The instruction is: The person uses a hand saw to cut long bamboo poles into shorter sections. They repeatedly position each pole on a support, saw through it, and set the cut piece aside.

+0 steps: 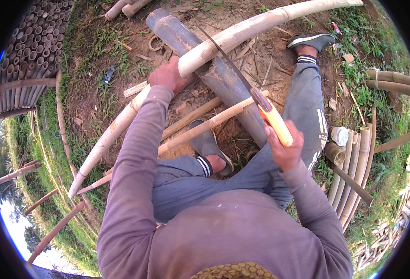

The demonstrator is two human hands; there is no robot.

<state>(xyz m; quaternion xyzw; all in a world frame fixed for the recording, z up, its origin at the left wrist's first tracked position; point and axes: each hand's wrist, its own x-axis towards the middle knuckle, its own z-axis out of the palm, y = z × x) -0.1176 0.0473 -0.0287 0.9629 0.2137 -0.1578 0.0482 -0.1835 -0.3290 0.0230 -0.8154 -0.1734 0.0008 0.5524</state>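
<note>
Fingers of the right hand (286, 146) gripped the saw (261, 99), blade toward 11 o'clock, across the bamboo pole (198, 58) aligned 8-to-2 o'clock; the left hand (167, 75), nearer the crossing, held the pole.

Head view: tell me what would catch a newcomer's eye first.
First, the long pale bamboo pole, slanting toward the upper right under the left hand. Next, the orange-handled saw in the right hand, reaching across that pole. Then the stack of hollow bamboo pieces at upper left.
</note>
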